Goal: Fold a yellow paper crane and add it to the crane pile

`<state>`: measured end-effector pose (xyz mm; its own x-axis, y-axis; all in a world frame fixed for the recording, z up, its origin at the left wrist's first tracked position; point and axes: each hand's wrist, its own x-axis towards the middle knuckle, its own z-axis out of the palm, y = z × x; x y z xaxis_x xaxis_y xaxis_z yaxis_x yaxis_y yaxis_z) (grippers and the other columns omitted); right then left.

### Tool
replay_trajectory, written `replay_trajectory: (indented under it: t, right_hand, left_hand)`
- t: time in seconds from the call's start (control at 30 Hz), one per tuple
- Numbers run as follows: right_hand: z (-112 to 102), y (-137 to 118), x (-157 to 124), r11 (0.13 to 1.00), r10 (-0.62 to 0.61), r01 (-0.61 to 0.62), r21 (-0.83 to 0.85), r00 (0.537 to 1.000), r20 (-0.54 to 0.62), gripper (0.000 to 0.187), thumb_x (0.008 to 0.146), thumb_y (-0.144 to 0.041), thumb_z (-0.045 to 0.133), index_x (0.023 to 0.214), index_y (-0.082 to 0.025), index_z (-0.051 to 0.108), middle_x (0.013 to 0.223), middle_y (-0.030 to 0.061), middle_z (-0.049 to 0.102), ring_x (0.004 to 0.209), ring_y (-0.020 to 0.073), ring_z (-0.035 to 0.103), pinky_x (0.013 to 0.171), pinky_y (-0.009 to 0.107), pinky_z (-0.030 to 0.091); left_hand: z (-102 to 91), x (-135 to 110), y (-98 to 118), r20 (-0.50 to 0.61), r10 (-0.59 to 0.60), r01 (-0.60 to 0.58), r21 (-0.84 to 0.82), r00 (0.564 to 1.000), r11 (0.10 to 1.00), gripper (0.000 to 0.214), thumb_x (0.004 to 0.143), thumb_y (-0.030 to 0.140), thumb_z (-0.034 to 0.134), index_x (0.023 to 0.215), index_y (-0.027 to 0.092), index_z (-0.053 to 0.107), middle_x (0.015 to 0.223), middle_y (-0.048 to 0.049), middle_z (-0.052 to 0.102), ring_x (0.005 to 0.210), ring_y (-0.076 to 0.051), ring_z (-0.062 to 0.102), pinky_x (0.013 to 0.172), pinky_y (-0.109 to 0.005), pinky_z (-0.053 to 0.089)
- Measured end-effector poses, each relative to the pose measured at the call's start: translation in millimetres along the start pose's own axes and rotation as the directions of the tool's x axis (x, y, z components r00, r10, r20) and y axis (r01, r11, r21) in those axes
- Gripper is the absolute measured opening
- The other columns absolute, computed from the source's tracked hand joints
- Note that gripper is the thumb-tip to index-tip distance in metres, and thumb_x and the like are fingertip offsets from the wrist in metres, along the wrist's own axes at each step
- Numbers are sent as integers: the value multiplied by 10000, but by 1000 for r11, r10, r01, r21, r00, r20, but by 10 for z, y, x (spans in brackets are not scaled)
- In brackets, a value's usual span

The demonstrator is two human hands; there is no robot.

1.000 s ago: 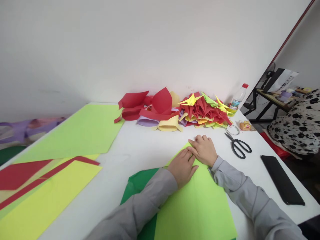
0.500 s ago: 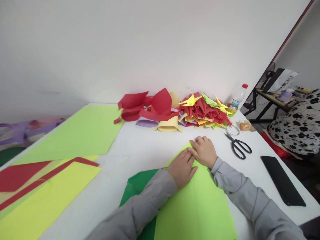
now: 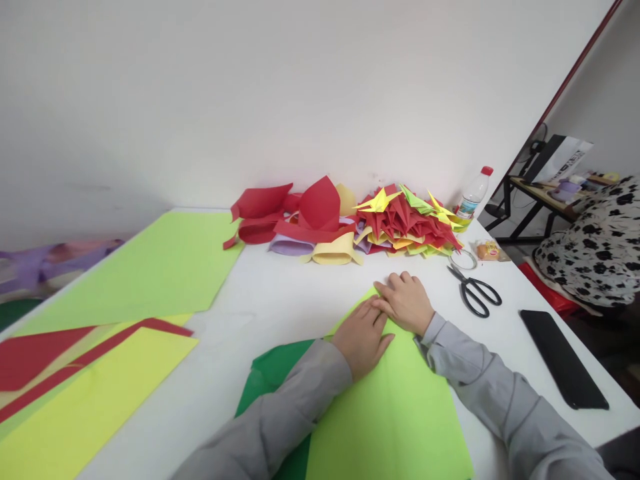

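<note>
A light green paper sheet [image 3: 390,427] lies on the white table in front of me, narrowing to a folded corner at its far end. My left hand [image 3: 359,341] rests flat on it, fingers pointing toward that corner. At the corner itself, my right hand [image 3: 406,303] presses down with slightly bent fingers, its thumb against the left fingertips. Both hands are open on the paper, and the fold beneath them is partly covered. Dark green paper [image 3: 273,370] shows from under the light green sheet, partly behind my left sleeve.
Black-handled scissors [image 3: 465,283], a black phone-like slab [image 3: 565,360] and a bottle [image 3: 473,197] stand or lie to the right. Folded paper pieces [image 3: 400,217] and red paper shapes [image 3: 320,207] line the wall. Yellow sheets [image 3: 110,400] lie left. A person in patterned clothing [image 3: 595,247] is at right.
The whole view has shifted slightly, so most things appear a little further left. My hands stay at the same folded corner of the light green paper.
</note>
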<state>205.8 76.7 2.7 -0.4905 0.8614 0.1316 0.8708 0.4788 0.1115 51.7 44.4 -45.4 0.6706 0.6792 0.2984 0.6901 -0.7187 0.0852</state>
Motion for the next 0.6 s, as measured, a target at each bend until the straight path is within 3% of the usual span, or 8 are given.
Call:
replay_trajectory:
  t: [0.6]
  right_hand:
    - [78, 24, 12, 986, 100, -95, 137, 995, -31, 451, 976, -529, 299, 1250, -317, 587, 1090, 89, 545, 982, 229, 442, 812, 343, 324]
  left_hand:
    - [52, -9, -24, -16, 9, -8, 62, 1000, 998, 546, 935, 408, 368, 1257, -2, 529, 1321, -271, 536, 1263, -371, 481, 1042, -508, 409]
